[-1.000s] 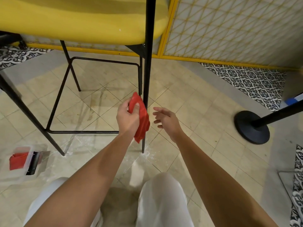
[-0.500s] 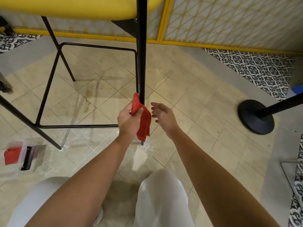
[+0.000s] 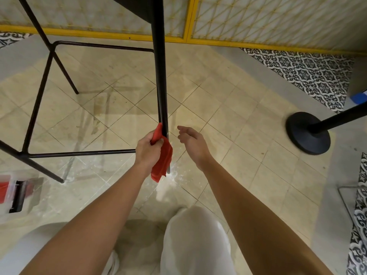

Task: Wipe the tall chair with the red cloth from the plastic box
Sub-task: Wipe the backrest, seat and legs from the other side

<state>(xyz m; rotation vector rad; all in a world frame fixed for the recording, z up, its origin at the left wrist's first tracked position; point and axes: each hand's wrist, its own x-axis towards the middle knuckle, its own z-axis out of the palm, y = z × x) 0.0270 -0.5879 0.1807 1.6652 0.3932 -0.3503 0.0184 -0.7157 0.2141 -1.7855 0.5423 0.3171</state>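
Note:
The tall chair's black metal front leg [image 3: 160, 76] runs down the middle of the view to the floor. My left hand [image 3: 148, 150] grips the red cloth [image 3: 163, 159] wrapped against the low part of that leg; the cloth's loose end hangs down near the leg's foot. My right hand [image 3: 191, 142] hovers just right of the leg with relaxed fingers, holding nothing. The chair's footrest frame [image 3: 79, 152] spreads to the left. The clear plastic box [image 3: 14, 195], with something red inside, lies on the floor at the far left edge.
A black stanchion base [image 3: 307, 133] with its post stands at the right. A yellow-framed lattice panel [image 3: 258, 18] lines the back. Patterned tiles [image 3: 309, 70] lie at the back right. My white-trousered knees [image 3: 196, 241] fill the bottom. White dust marks the floor by the leg's foot.
My left hand has slid the cloth down the chair leg toward the floor. The view tilted down, so the yellow seat left the frame. My right hand stayed beside the leg.

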